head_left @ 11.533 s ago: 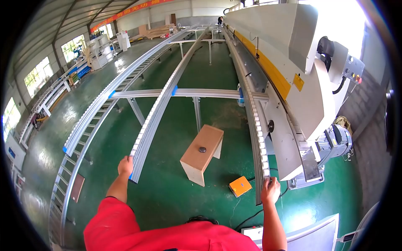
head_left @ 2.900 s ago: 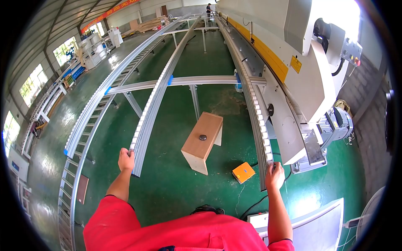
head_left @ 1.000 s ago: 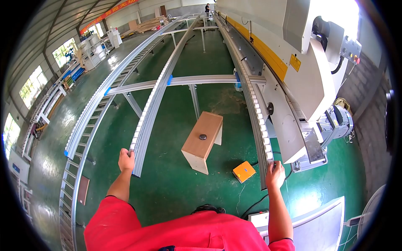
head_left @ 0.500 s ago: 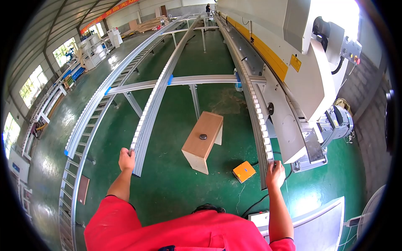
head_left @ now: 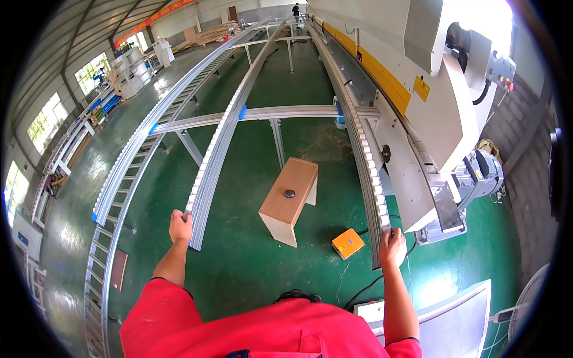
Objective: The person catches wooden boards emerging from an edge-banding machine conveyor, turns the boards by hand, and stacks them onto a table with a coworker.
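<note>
Two long aluminium rails topped with white rollers run away from me in the head view. My left hand (head_left: 180, 227) is closed, thumb and fingers bent, at the near end of the middle roller rail (head_left: 218, 149). On the other side, my right hand (head_left: 393, 247) is curled at the near end of the right roller rail (head_left: 362, 149), next to the machine. The undersides of both grips are hidden. Between the rails, a small brown wooden stool (head_left: 289, 206) stands on the floor with a dark round knob-like thing (head_left: 289, 194) on top.
A yellow box, perhaps a foot pedal (head_left: 347, 245), lies by the right rail with a black cable. A cross-beam (head_left: 286, 113) joins the rails. The large white machine (head_left: 441, 125) lines the right side. Another roller rail (head_left: 128, 161) runs at left. A person (head_left: 296, 12) stands far off.
</note>
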### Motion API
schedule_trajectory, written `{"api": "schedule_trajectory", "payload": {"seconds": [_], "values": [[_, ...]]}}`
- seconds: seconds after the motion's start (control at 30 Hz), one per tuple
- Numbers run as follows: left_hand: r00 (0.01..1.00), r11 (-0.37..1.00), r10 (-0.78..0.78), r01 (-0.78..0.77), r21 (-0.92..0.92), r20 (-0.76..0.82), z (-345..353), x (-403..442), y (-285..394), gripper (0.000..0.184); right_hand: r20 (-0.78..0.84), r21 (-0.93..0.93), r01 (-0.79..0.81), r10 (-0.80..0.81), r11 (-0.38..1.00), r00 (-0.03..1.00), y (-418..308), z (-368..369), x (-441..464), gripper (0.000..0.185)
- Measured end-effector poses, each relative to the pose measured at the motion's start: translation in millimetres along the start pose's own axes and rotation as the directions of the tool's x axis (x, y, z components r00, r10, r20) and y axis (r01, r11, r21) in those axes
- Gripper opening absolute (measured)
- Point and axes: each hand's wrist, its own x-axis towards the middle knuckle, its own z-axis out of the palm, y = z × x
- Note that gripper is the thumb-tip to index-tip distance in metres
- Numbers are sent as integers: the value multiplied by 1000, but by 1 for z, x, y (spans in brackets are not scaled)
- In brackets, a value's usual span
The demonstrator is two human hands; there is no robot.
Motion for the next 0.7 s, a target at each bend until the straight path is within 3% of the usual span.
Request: {"api": "schedule_trajectory", "payload": {"seconds": [0.7], "values": [[1000, 1000, 6, -6, -3, -5, 1, 0, -1, 30, 8, -6, -19, 19, 1000, 1000, -4, -4, 0, 23]]}}
